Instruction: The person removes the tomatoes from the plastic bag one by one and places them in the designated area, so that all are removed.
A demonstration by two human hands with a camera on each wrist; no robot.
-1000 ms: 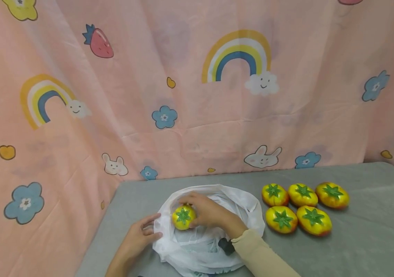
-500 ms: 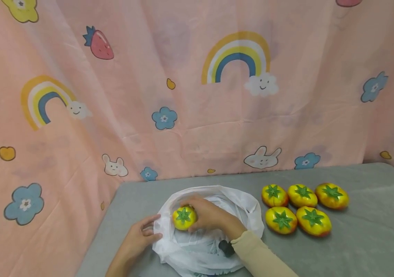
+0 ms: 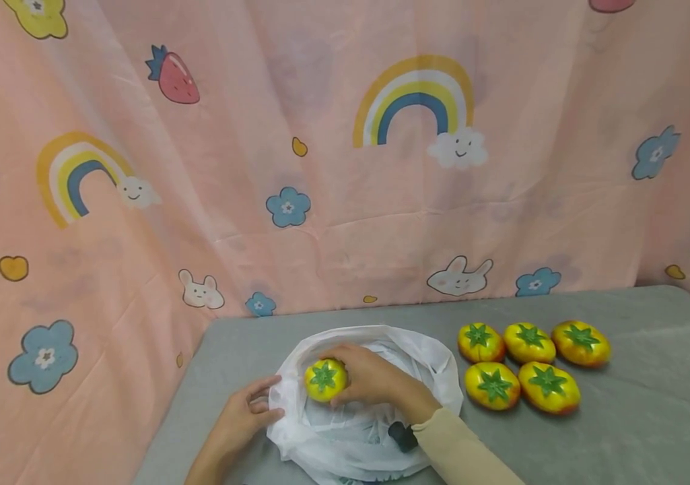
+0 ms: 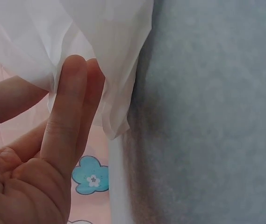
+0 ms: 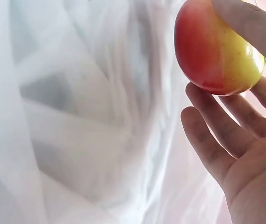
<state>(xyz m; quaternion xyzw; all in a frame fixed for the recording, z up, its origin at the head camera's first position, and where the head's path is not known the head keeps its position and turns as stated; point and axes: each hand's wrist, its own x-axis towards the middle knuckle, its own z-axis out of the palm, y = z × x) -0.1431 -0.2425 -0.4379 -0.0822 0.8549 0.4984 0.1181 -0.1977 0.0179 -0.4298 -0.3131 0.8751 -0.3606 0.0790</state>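
Note:
A white plastic bag [image 3: 345, 465] lies with its mouth spread wide on the grey table. Over that opening my right hand [image 3: 369, 377] grips a glossy yellow-and-red toy fruit [image 3: 325, 380] with a green star-shaped leaf on top. In the right wrist view the toy fruit [image 5: 212, 51] sits between the thumb and fingers, while the lower fingers extend beneath it. My left hand [image 3: 244, 414] is at the bag's left rim. The left wrist view shows the bag's thin edge [image 4: 116, 51] pinched between the fingertips of my left hand [image 4: 53, 140].
Several matching toy fruits [image 3: 547, 379] stand in two rows right of the bag. A pink patterned curtain [image 3: 332, 249] hangs along the back and left of the grey table [image 3: 641, 431]. A small black object [image 3: 402, 436] is at my right wrist.
My right hand has shifted very slightly to the right with the toy fruit in its grip. The left hand and the bag stay nearly where they were.

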